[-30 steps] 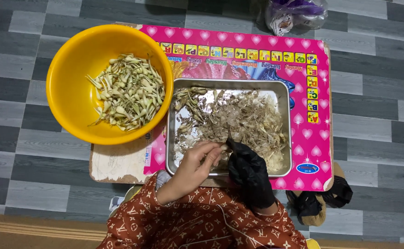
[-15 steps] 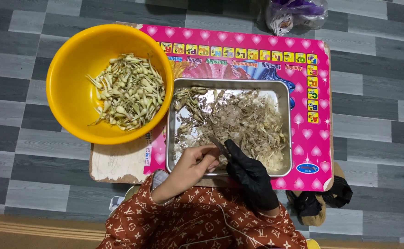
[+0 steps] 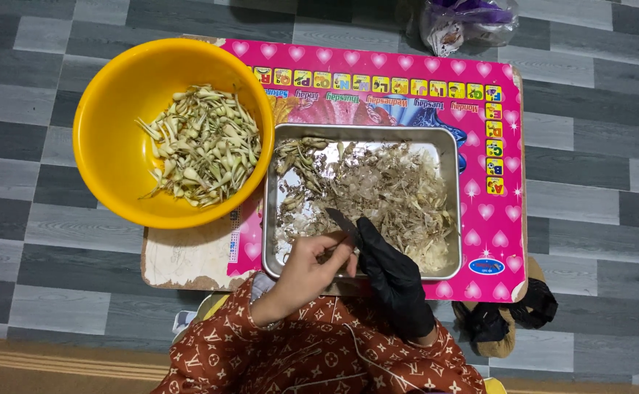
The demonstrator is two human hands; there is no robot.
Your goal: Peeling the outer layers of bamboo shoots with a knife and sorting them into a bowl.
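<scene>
Gripping knife, hands over tray.

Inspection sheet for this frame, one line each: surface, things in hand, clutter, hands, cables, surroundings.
Surface: low wooden board, worn at its near edge, mostly covered by a pink heart-patterned mat.
Things in hand: steel tray of pale trimmings on the mat; small dark knife over the tray's near side; yellow bowl of whitish-green buds overlapping the board's left edge.
Clutter: clear plastic bag on the floor beyond the mat.
Hands: left hand bare, right hand in a black glove, both at the knife; which one grips it is unclear.
Cables: nothing seen.
Surroundings: grey plank floor; dark sandal at right.
</scene>
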